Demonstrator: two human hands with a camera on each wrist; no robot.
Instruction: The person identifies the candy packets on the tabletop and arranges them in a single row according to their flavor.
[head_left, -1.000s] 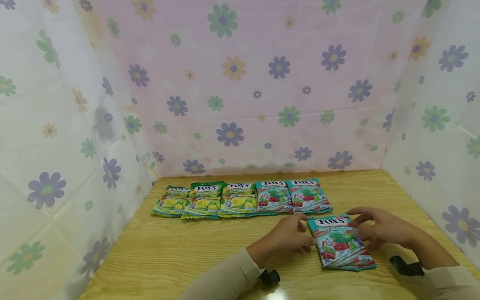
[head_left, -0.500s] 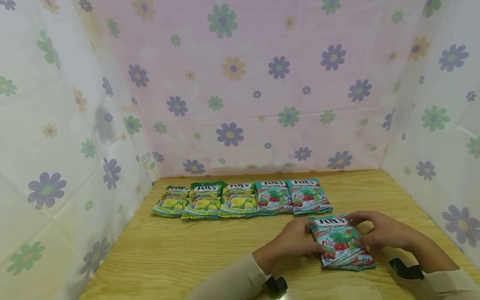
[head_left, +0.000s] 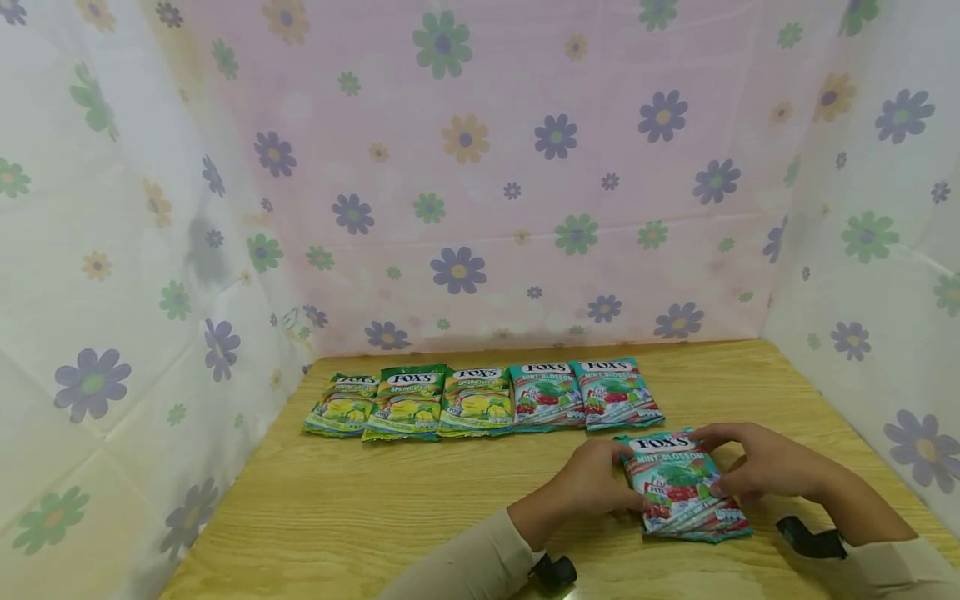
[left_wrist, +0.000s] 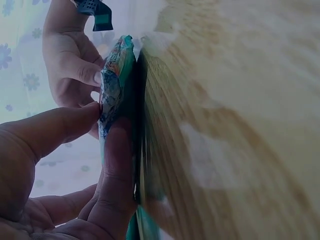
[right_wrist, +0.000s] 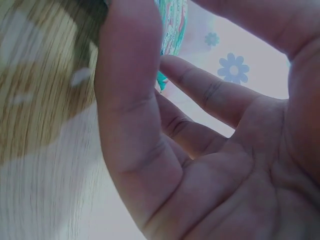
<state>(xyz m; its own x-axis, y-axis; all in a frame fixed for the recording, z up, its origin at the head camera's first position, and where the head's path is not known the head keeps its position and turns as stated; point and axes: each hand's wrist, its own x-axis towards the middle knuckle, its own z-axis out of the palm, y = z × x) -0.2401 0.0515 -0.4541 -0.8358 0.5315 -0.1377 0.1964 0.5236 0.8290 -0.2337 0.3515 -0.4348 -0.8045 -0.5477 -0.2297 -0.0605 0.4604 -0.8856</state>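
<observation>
A teal Fox's Mint Blossom candy bag [head_left: 678, 483] lies face up at the table's right front, between both hands. My left hand [head_left: 592, 482] grips its left side, thumb on the front face. In the left wrist view, thumb and fingers pinch the edge of the candy bag [left_wrist: 112, 95] close to the wood. My right hand [head_left: 783, 468] holds the right side, its thumb on the face and a finger at the top corner. Only a strip of the candy bag [right_wrist: 173, 30] shows past the fingers in the right wrist view.
Behind stands a row of bags: several green Springs Tea bags [head_left: 408, 404] at left, then two teal Mint Blossom bags [head_left: 546, 396]. Flowered cloth [head_left: 510, 192] walls the wooden table [head_left: 360, 517] at back and sides. Black wrist devices [head_left: 810, 537] sit below the hands.
My left hand has moved right onto the bag's left edge and now grips it. The right thumb has come onto the bag's face. The bag has stayed about where it was.
</observation>
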